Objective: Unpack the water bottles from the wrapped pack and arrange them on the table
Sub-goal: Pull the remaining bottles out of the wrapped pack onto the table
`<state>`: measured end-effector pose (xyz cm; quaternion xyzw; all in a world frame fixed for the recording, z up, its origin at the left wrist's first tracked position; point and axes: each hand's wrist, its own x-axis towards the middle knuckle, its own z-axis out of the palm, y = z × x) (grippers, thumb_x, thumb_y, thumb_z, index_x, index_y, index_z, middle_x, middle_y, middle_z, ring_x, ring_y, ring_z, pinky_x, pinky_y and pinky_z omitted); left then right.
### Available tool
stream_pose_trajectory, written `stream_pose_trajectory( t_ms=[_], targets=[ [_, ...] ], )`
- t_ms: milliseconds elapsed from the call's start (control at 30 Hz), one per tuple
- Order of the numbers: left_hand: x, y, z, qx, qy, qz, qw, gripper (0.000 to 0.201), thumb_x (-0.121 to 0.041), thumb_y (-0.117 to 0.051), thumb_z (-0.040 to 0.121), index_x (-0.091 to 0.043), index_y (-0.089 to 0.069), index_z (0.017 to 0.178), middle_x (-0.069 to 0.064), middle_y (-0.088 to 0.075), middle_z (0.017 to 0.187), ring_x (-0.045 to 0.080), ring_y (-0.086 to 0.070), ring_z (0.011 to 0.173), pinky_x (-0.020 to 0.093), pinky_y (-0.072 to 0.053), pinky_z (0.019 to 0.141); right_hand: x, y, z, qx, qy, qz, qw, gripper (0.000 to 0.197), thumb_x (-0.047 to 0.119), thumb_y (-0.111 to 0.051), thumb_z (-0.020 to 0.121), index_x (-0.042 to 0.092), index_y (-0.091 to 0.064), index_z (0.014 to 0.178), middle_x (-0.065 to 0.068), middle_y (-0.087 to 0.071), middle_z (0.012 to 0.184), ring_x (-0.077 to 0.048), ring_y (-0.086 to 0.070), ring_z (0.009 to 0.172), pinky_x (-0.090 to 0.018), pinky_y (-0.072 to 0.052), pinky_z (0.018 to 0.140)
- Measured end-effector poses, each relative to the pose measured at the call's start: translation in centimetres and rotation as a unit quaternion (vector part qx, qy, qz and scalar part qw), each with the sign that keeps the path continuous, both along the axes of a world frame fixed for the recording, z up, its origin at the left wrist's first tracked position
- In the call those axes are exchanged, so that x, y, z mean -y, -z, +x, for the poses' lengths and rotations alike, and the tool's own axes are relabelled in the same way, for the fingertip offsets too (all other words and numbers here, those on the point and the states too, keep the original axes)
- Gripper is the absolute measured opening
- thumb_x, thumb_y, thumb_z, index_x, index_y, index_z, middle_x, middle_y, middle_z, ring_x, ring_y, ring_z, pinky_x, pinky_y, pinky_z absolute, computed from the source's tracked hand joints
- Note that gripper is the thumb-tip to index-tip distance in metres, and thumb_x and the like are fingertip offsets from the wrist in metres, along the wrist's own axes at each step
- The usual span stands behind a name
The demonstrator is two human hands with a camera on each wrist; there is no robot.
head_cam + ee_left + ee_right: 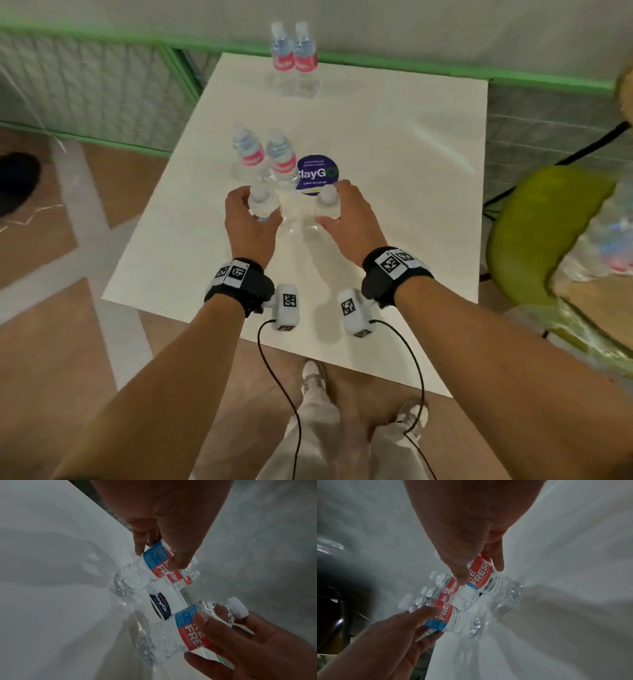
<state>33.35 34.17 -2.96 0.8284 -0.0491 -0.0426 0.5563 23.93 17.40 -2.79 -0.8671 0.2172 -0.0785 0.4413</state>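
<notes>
On the white table (394, 212) my two hands each grip one clear water bottle with a red and blue label, just in front of the table's middle. My left hand (258, 210) holds the left bottle (259, 196) around its label (157, 559). My right hand (330, 205) holds the right bottle (328, 196) the same way (481, 573). Both bottles stand upright, their bases at the table top or just above it. Two more bottles (263, 154) stand right behind them, and another pair (294, 58) stands at the far edge.
A round dark sticker (318, 174) lies flat on the table between the held bottles and the middle pair. The torn plastic pack (603, 246) with more bottles lies on a green chair (534, 233) to the right. A green-framed barrier (102, 85) runs behind the table.
</notes>
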Motion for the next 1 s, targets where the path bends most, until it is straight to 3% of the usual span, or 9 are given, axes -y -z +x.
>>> stream_pose_trajectory(
  t_ms=[100, 200, 400, 533, 633, 733, 833, 933, 1000],
  targets=[
    [-2.0, 0.9, 3.7, -0.007, -0.011, 0.0, 1.0, 0.054, -0.02, -0.082, 0.078, -0.019, -0.05, 0.122, -0.005, -0.059, 0.118, -0.013, -0.057, 0.097, 0.03, -0.057, 0.088, -2.5, 0.8, 4.3, 0.006, 0.019, -0.018, 1.0, 0.057, 0.03, -0.073, 0.084, 0.022, -0.043, 0.13, -0.004, -0.043, 0.126, -0.028, -0.06, 0.097, -0.041, -0.054, 0.083],
    [-2.8, 1.4, 6.7, 0.002, 0.001, 0.004, 1.0, 0.051, -0.022, -0.082, 0.078, -0.026, -0.05, 0.117, -0.007, -0.058, 0.116, -0.006, -0.057, 0.1, 0.032, -0.058, 0.088, -4.0, 1.3, 7.4, 0.012, 0.033, -0.025, 0.999, 0.058, 0.03, -0.073, 0.083, 0.022, -0.043, 0.131, -0.005, -0.041, 0.13, -0.028, -0.06, 0.098, -0.042, -0.055, 0.082],
    [-2.9, 2.2, 11.1, 0.009, 0.022, -0.012, 1.0, 0.056, -0.019, -0.08, 0.078, -0.021, -0.05, 0.125, -0.006, -0.059, 0.121, 0.009, -0.06, 0.11, 0.035, -0.057, 0.092, -5.6, 1.7, 11.0, 0.027, 0.034, -0.016, 0.999, 0.059, 0.033, -0.072, 0.084, 0.022, -0.041, 0.133, -0.003, -0.041, 0.129, -0.024, -0.059, 0.098, -0.044, -0.056, 0.081],
    [-2.9, 2.6, 12.2, 0.02, 0.044, -0.013, 0.999, 0.057, -0.023, -0.081, 0.078, -0.022, -0.05, 0.126, -0.004, -0.058, 0.124, 0.012, -0.06, 0.113, 0.038, -0.057, 0.092, -5.8, 1.5, 11.7, 0.031, 0.036, -0.018, 0.999, 0.06, 0.032, -0.074, 0.084, 0.019, -0.042, 0.133, -0.004, -0.043, 0.131, -0.021, -0.055, 0.106, -0.04, -0.055, 0.085],
    [-3.1, 2.6, 12.0, 0.005, 0.045, -0.019, 0.999, 0.066, -0.025, -0.083, 0.078, -0.021, -0.046, 0.133, -0.004, -0.057, 0.131, 0.012, -0.058, 0.12, 0.034, -0.054, 0.099, -5.5, 1.1, 11.3, 0.038, 0.038, 0.016, 0.998, 0.066, 0.036, -0.077, 0.079, 0.019, -0.043, 0.133, -0.002, -0.046, 0.129, -0.016, -0.055, 0.106, -0.036, -0.053, 0.087],
    [-3.6, 3.4, 10.6, -0.037, 0.016, 0.019, 0.999, 0.085, -0.037, -0.085, 0.072, -0.022, -0.037, 0.141, 0.0, -0.05, 0.141, 0.012, -0.049, 0.13, 0.033, -0.047, 0.104, -4.6, 0.9, 10.0, 0.042, 0.04, 0.027, 0.998, 0.069, 0.049, -0.076, 0.076, 0.022, -0.044, 0.13, 0.003, -0.052, 0.124, -0.012, -0.055, 0.106, -0.03, -0.052, 0.086],
    [-3.3, 4.1, 7.1, -0.048, -0.044, 0.037, 0.997, 0.074, -0.043, -0.083, 0.073, -0.017, -0.045, 0.132, 0.005, -0.056, 0.124, 0.013, -0.059, 0.108, 0.031, -0.051, 0.096, -2.6, 0.5, 6.5, 0.049, 0.05, -0.019, 0.997, 0.054, 0.056, -0.07, 0.081, 0.021, -0.053, 0.117, 0.004, -0.056, 0.112, -0.009, -0.055, 0.093, -0.025, -0.051, 0.079],
    [-3.0, 4.0, 3.8, -0.035, -0.145, 0.044, 0.988, 0.047, -0.04, -0.074, 0.084, -0.011, -0.054, 0.116, 0.009, -0.063, 0.101, 0.012, -0.059, 0.081, 0.036, -0.054, 0.087, -1.0, 0.0, 3.7, 0.047, 0.061, -0.042, 0.996, 0.028, 0.047, -0.063, 0.088, 0.021, -0.058, 0.097, 0.004, -0.062, 0.091, -0.012, -0.057, 0.077, -0.033, -0.053, 0.074],
    [-0.6, 3.5, -0.3, -0.035, -0.133, 0.027, 0.99, 0.036, -0.04, -0.067, 0.089, -0.012, -0.057, 0.109, 0.001, -0.063, 0.086, 0.01, -0.059, 0.072, 0.036, -0.055, 0.081, 1.2, -0.2, -0.3, 0.03, 0.102, -0.045, 0.993, 0.023, 0.045, -0.058, 0.09, 0.022, -0.057, 0.085, 0.005, -0.063, 0.078, -0.014, -0.059, 0.071, -0.037, -0.054, 0.07]
  ],
)
